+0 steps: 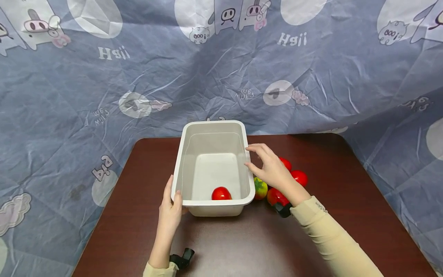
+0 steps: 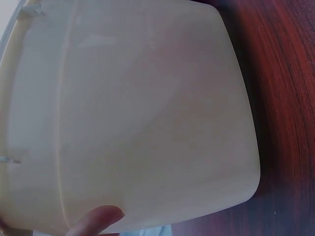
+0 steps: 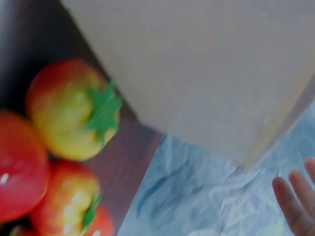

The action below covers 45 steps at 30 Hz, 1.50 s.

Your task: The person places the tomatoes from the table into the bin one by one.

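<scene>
I have the left hand [image 1: 170,212] gripping the bin [image 1: 216,143] by its lower-left corner; the outside tomatoes [image 1: 299,178] lie lower right of the nearer right hand [image 1: 271,167], fingers apart.

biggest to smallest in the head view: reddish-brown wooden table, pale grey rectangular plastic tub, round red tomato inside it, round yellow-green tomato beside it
1. Reddish-brown table
2. Pale grey tub
3. Unranked: the red tomato and yellow-green tomato look alike, and the tub partly hides both.
</scene>
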Tool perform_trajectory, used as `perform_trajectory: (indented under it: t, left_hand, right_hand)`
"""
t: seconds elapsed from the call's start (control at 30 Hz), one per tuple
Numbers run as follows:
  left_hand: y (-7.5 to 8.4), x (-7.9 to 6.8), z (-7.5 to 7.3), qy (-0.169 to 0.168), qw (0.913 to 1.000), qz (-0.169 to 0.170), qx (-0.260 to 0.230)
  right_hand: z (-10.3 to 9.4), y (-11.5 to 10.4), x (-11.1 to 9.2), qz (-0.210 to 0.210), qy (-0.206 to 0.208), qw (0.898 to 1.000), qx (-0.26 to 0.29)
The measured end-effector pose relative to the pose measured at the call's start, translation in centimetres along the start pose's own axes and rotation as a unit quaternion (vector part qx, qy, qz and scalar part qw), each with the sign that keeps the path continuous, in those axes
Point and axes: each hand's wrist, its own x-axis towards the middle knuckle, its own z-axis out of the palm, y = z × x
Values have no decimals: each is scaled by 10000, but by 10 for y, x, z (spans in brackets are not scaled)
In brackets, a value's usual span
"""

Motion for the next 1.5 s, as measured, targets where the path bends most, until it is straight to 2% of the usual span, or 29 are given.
perform_trajectory:
  t: [0.23,0.47,0.63,0.93,1.2,1.5]
  left_hand:
    - [0,0,0,11,10000,-17,7]
    - [1,0,0,-11,10000,-33,32]
    - [1,0,1,10,10000,-38,9]
    - [-5,2,1,34,10000,-41,43]
    - [-5,2,0,38,10000,-38,57]
    - [-3,0,0,-34,10000,-15,29]
  right_hand:
    - [-18,30,-25,994,-327,9941,-274]
    - [-19,53,-51,1430,-647,9866,-446]
    - [-16,59,-62,1525,-860,9830,-554]
    - [-8,66,-76,1573,-1566,9723,-732]
    - [-6,67,-81,1399,-1768,9704,-867]
    - [0,66,-84,1703,-2340,9505,-1133]
